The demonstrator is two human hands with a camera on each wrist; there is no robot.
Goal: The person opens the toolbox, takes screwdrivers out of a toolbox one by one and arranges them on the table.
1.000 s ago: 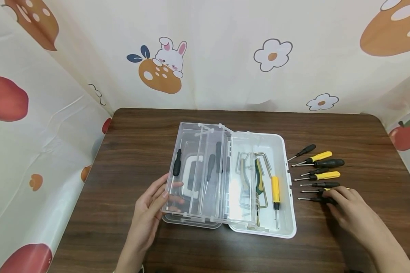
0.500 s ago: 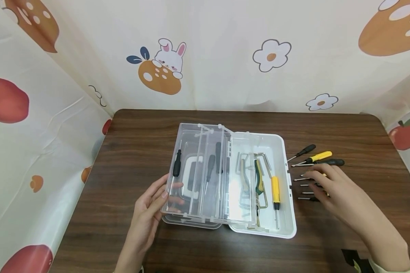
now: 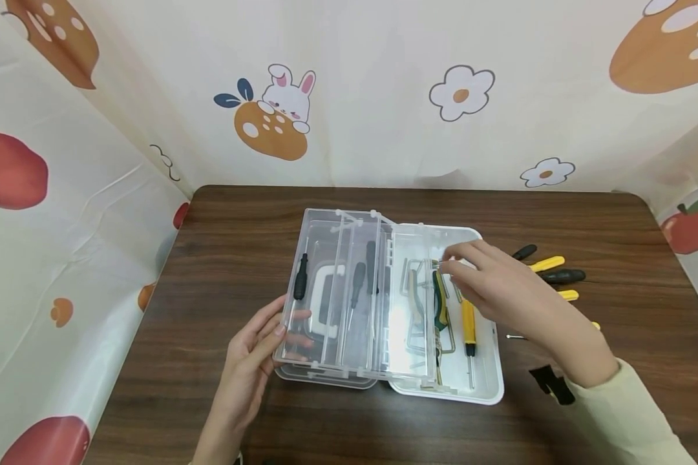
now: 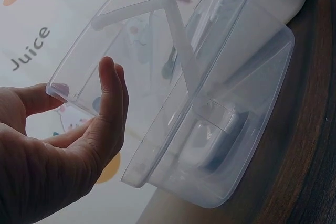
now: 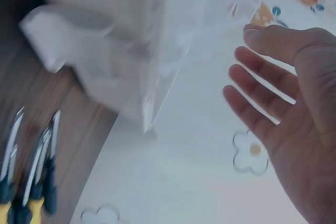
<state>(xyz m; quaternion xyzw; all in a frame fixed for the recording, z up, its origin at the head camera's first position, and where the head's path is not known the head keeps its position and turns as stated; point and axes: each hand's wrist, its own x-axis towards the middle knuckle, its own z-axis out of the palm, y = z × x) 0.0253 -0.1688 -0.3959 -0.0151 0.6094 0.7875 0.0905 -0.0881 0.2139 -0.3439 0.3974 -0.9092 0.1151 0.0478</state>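
My left hand (image 3: 250, 361) grips the near left corner of a clear plastic tray (image 3: 360, 358), thumb on one side and fingers showing through the plastic. In the left wrist view a hinged arm (image 4: 181, 51) links this tray to the clear lid (image 4: 252, 114). A black-handled screwdriver (image 3: 300, 278) lies in the tray. Over the white toolbox base (image 3: 488, 381) hovers my right hand (image 3: 500, 284); the right wrist view shows its fingers (image 5: 260, 87) relaxed, nothing between them. Beneath are green-yellow pliers (image 3: 440, 300), a yellow screwdriver (image 3: 468, 323) and hex keys (image 3: 450, 336).
Several yellow- and black-handled screwdrivers (image 3: 563, 277) lie in a row right of the toolbox, partly hidden by my right forearm. They stand on a dark wooden table (image 3: 238, 245). A patterned curtain (image 3: 372, 97) hangs behind the table and along its sides.
My right hand has left the row of screwdrivers and swung left and away to a spot above the white toolbox base. The left hand and the tray have stayed put.
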